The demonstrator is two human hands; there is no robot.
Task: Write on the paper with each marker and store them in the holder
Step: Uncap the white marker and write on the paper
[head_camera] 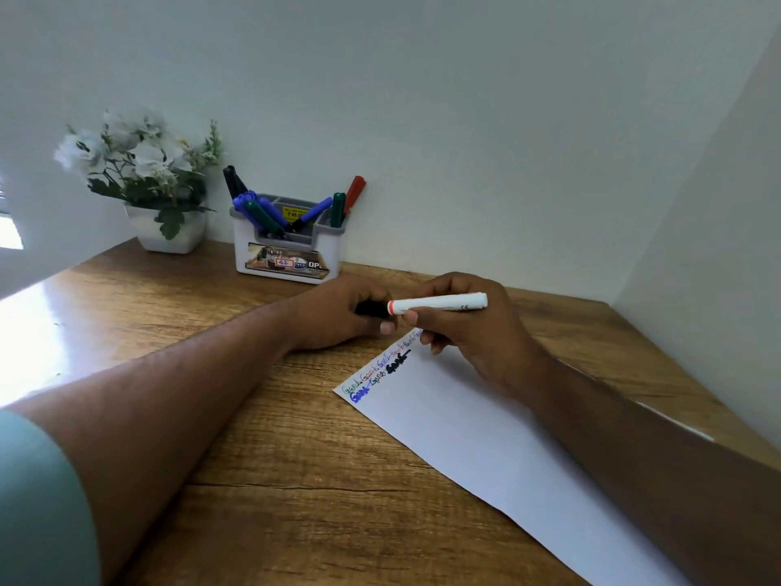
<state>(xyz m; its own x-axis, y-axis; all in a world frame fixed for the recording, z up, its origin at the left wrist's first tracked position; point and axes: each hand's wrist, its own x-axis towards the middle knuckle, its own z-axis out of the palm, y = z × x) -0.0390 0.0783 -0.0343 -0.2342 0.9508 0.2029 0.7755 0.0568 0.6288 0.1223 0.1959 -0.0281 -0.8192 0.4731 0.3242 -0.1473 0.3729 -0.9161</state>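
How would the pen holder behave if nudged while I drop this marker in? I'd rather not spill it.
The holder looks like light plastic, so it would probably slide on the smooth desk. Its markers lean outward above the rim, so it might tip.

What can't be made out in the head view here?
- Marker cap end: black part hidden in the left hand's grip, so capped or being uncapped is unclear.
- Writing on the paper: too small to read; its far end is covered by the right hand.
- Holder label: blurred.
- Paper's near end: cut off by the frame's bottom edge.
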